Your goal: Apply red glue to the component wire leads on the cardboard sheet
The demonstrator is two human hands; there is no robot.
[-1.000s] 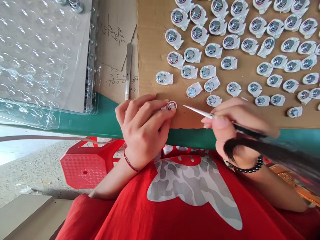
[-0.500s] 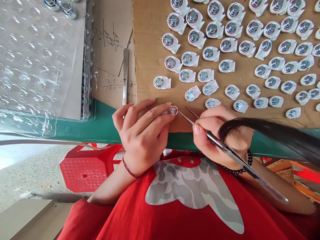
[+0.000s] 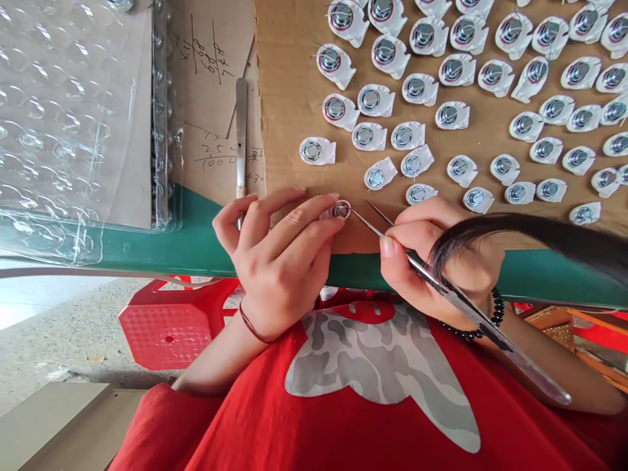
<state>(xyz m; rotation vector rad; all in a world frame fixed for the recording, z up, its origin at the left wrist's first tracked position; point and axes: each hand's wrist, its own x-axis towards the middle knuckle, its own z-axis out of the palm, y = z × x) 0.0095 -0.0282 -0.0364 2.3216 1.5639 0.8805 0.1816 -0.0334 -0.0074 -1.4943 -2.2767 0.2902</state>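
My left hand (image 3: 284, 248) holds a small round part (image 3: 341, 209) with a metallic centre and a reddish rim between its fingertips, at the front edge of the cardboard. My right hand (image 3: 441, 255) is closed on metal tweezers (image 3: 426, 271). The tweezers' tips are apart, and one touches or nearly touches the right side of the round part. Behind my hands, several similar round parts on white tabbed pieces (image 3: 316, 150) lie spread over the brown cardboard (image 3: 289, 85).
A flat-bladed tool (image 3: 241, 131) lies left of the parts, beside handwritten figures. Clear plastic bubbled trays (image 3: 83, 131) fill the back left. The green table edge (image 3: 196, 242) runs in front. A red stool (image 3: 169, 327) stands below left. Dark hair hangs over my right hand.
The view has shifted slightly, so the trays and cardboard appear higher and further left. Both hands keep nearly the same pose, with the tweezer tip still at the round part.
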